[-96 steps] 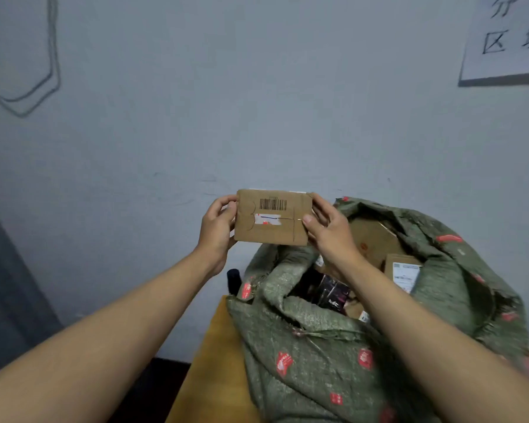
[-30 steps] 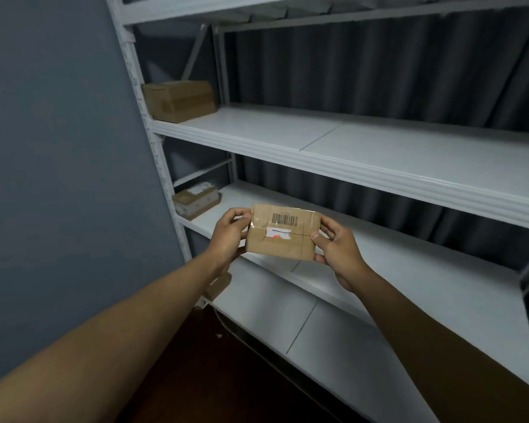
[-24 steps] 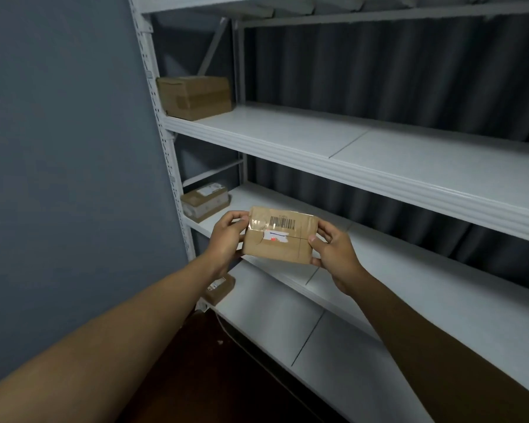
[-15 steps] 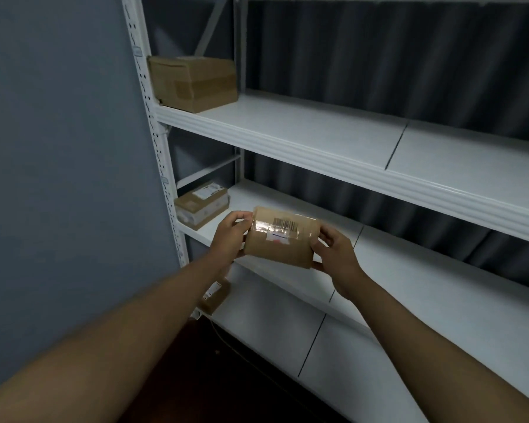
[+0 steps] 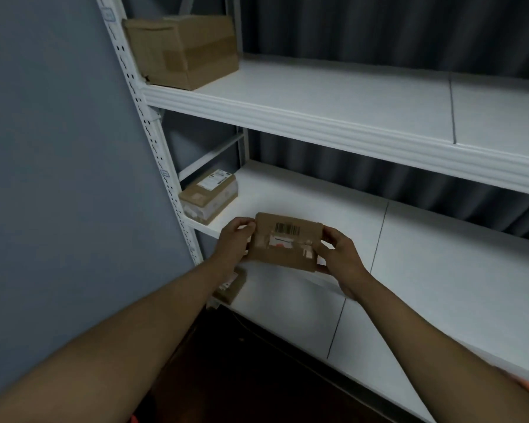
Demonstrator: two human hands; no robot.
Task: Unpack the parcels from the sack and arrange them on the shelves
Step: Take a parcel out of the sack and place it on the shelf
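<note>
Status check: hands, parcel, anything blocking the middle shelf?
Left hand and right hand grip the parcel by its ends. Held over middle shelf front edge. One box at far left; nothing blocking.

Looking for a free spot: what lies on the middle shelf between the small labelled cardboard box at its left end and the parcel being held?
In the head view, only bare white shelf board separates the small labelled cardboard box from the flat brown parcel.

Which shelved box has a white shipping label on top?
The small box at the middle shelf's left end. The big box on the shelf above shows only brown tape.
</note>
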